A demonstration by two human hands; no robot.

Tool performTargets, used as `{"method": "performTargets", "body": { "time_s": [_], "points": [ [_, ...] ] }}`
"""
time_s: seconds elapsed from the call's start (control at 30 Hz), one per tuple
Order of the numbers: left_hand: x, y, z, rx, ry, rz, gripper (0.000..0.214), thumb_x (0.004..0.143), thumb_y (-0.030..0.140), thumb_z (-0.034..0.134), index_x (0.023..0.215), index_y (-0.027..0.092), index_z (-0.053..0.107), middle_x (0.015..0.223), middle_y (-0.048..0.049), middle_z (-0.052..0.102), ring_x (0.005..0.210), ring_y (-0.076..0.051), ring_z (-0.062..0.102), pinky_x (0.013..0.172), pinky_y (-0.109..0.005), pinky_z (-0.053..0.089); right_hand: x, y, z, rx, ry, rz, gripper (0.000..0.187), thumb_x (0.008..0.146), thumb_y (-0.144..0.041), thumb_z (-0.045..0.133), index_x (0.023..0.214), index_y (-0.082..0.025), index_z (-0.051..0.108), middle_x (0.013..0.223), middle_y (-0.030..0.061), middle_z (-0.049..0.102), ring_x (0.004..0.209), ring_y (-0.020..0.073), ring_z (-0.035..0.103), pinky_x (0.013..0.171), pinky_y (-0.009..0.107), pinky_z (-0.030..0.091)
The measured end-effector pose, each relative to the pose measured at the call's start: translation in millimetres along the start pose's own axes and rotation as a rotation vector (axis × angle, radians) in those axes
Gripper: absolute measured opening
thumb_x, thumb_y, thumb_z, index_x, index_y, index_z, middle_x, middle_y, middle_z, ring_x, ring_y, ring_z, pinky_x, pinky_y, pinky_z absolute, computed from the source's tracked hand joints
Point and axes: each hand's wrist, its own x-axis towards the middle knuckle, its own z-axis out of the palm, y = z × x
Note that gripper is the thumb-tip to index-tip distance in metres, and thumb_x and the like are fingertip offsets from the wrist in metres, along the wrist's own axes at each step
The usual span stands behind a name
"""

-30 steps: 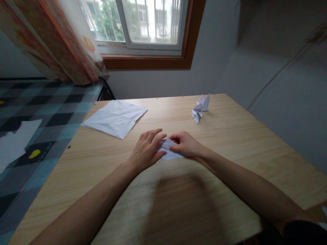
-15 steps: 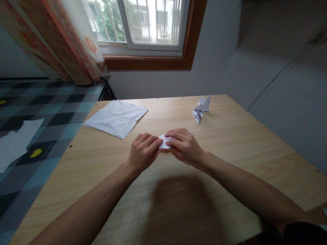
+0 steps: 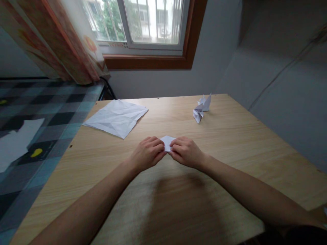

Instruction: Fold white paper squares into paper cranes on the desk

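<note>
A small folded white paper (image 3: 167, 142) lies on the wooden table (image 3: 230, 146) near the middle. My left hand (image 3: 148, 154) is curled with its fingertips pinching the paper's left side. My right hand (image 3: 186, 152) is curled too and pinches the right side. Both hands press together over the paper, which hides most of it; only its top corner shows between the fingers.
A creased flat white sheet (image 3: 116, 117) lies at the table's far left. A finished folded paper figure (image 3: 201, 108) stands at the far right of centre. A checked blanket (image 3: 30, 136) with a white paper covers the bed on the left. Window and curtain are behind.
My left hand went from flat on the paper to curled. Both hands closed in on the paper and folded it smaller, so less of it shows.
</note>
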Motion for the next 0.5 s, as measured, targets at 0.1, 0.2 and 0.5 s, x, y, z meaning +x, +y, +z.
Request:
{"method": "performTargets", "body": {
  "time_s": [0.1,0.2,0.5],
  "points": [
    [0.5,-1.2,0.7,-0.039,0.02,-0.072,0.024,0.096,0.03,0.054,0.077,0.019,0.063,0.086,-0.0048,0.069,0.082,-0.019,0.06,0.076,-0.033,0.046,0.7,0.9,2.1,0.038,0.033,0.132,0.027,0.093,-0.028,0.061,0.068,-0.018,0.061,0.082,0.0071,0.069,0.08,0.0201,0.06,0.077,0.033,0.045],
    [1.6,-0.9,0.6,-0.016,0.022,-0.141,0.025,0.095,0.03,0.055,0.074,0.018,0.061,0.084,-0.0065,0.067,0.081,-0.02,0.058,0.075,-0.034,0.047,3.3,0.6,2.2,0.028,0.022,0.245,0.027,0.092,-0.028,0.064,0.068,-0.019,0.059,0.08,0.0065,0.066,0.08,0.0201,0.056,0.075,0.033,0.043],
    [0.5,-0.1,1.9,-0.003,0.018,-0.112,0.015,0.093,0.023,0.056,0.099,0.02,0.069,0.099,-0.0054,0.068,0.091,-0.021,0.058,0.083,-0.036,0.047,3.8,1.5,1.9,-0.049,0.05,0.133,0.006,0.092,-0.021,0.065,0.092,-0.019,0.07,0.093,0.0069,0.07,0.092,0.023,0.055,0.082,0.035,0.042]
  ]
}}
